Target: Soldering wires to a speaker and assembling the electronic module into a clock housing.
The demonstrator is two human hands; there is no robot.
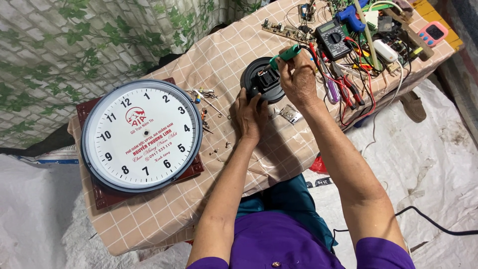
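So there's one big round wall clock point(142, 135) lying face up on the checked tablecloth point(164, 214), one black round part point(264, 79) further back, one multimeter point(332, 39), and a handful of small screws point(219, 148) scattered between. The left hand point(250, 115) sits at the near edge of the black part, fingers curled against its rim. The right hand point(298, 77) has its fingers pinched around a green-handled tool point(286, 55), tip touching the part's top.
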